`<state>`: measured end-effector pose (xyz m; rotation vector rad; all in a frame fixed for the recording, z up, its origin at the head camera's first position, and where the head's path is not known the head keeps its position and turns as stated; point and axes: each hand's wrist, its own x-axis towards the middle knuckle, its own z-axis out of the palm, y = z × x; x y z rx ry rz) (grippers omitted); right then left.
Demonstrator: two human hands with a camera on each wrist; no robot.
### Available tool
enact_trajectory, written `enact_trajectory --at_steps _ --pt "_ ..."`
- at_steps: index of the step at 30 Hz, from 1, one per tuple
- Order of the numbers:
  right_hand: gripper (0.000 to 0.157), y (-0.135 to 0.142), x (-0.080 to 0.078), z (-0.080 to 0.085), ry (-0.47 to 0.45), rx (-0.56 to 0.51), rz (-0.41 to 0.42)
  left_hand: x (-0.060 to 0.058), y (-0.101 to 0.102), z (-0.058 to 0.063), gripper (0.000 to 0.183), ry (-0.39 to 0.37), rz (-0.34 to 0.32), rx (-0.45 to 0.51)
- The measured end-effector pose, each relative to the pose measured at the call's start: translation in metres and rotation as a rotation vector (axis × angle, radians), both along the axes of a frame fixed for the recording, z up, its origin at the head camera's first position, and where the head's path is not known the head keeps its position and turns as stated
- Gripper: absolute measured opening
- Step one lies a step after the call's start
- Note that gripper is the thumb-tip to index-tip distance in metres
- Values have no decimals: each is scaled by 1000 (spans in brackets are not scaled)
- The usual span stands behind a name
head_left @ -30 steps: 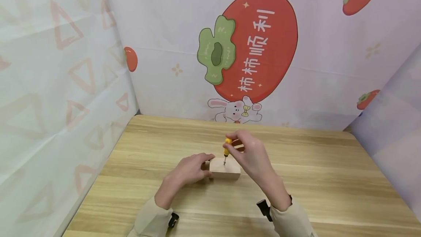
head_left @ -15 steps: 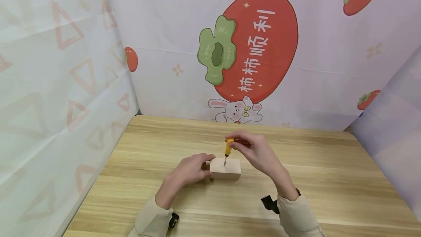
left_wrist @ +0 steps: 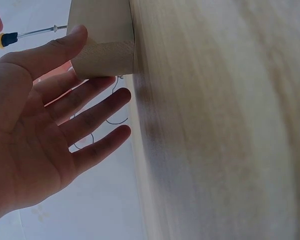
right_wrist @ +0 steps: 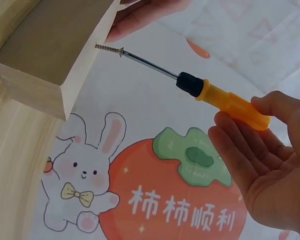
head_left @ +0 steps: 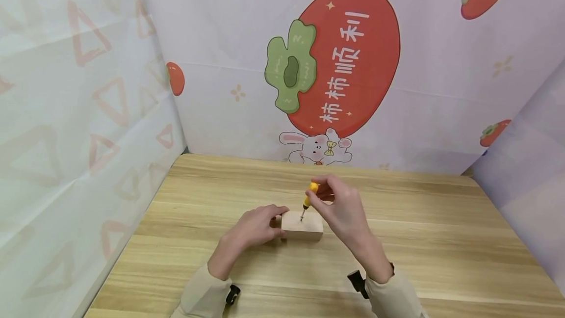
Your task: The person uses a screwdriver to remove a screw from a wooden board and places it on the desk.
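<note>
Screwdriver (right_wrist: 190, 84) on screw (right_wrist: 109, 48) | right fingers (right_wrist: 235, 152) pinching handle (right_wrist: 235, 106) | left fingers (left_wrist: 54, 52) pinching block (left_wrist: 104, 57) | screw depth unclear

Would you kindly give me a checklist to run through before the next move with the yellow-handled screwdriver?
1. Pale rectangular wooden block flat on the wood-grain table: ok.
2. Block steadied: ok, the left hand pinches one end between thumb and finger.
3. Yellow-handled screwdriver with black collar held: ok, by the right hand.
4. Tip fully seated in the threaded metal screw: cannot tell; it meets the head, but the recess is hidden.
5. Shaft in line with screw: not ok; it appears angled in the right wrist view.
6. Screw flush: not ok, threads stand exposed.
</note>
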<state>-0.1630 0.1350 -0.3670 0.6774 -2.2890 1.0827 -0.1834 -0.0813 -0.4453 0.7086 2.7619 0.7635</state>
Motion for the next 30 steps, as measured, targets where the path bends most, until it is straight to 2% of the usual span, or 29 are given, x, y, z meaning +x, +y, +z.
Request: enact_trajectory --at_steps 11,18,24,27,30 --pt "23 -7 2 1 48 16 -37 1 0 1 57 -6 1 5" --pt "23 -6 2 4 -2 16 19 1 0 1 57 0 -2 6" --pt "27 -2 1 5 -83 9 72 1 0 1 57 2 -1 6" --pt "27 -2 2 4 -97 2 52 1 0 0 57 6 0 1" --pt "27 -3 2 1 -62 25 -2 1 0 -1 57 4 0 3"
